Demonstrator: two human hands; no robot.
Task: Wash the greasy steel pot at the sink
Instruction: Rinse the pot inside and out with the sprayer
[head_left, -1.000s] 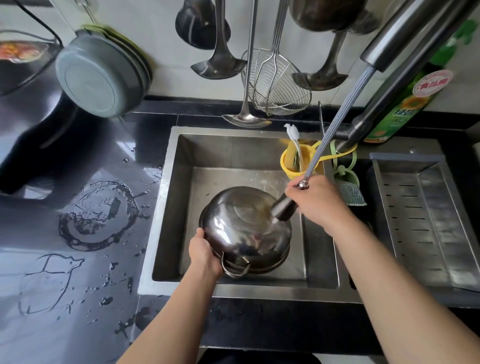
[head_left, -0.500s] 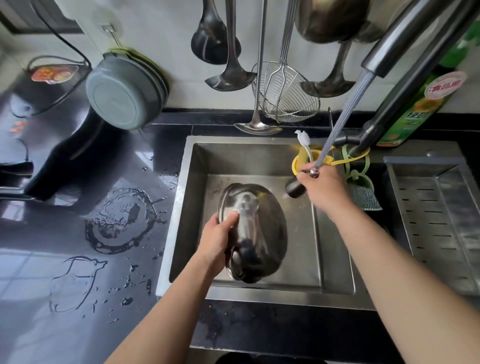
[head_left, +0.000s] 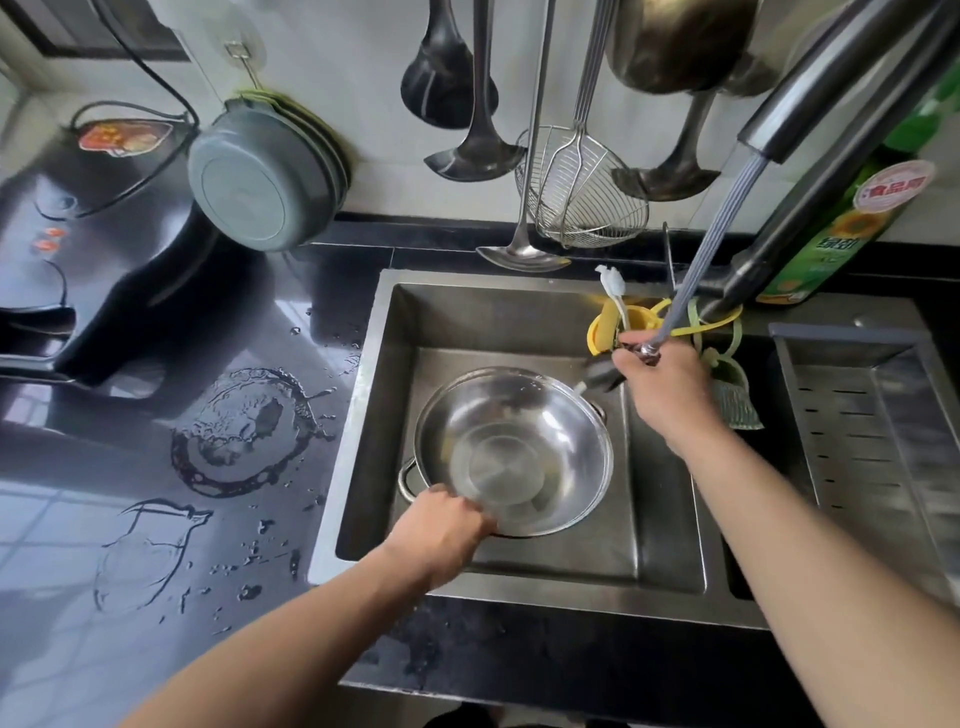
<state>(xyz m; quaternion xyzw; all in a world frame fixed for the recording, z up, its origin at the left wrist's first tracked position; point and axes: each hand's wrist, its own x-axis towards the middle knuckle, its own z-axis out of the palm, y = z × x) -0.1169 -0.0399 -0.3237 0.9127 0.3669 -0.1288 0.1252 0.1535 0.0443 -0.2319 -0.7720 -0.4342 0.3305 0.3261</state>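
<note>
Pot (head_left: 511, 452) now flipped mouth-up in sink (head_left: 670, 519): inside rinse next.
Left hand (head_left: 441, 525) grips near rim; right hand (head_left: 660, 384) holds sprayer (head_left: 597, 375) at far rim.

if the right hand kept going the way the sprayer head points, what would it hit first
Most likely the far rim of the steel pot: the right hand aims the sprayer head down-left at it. Depth is unclear from one view.

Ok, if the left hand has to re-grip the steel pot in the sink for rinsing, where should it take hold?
Probably the loop handle on the steel pot, approached from the near-left. The pot sits mouth-up, tipped toward the spray head in the right hand, so that handle is exposed. The left hand now grips the smooth near rim beside it, which looks wet and less secure.
</note>
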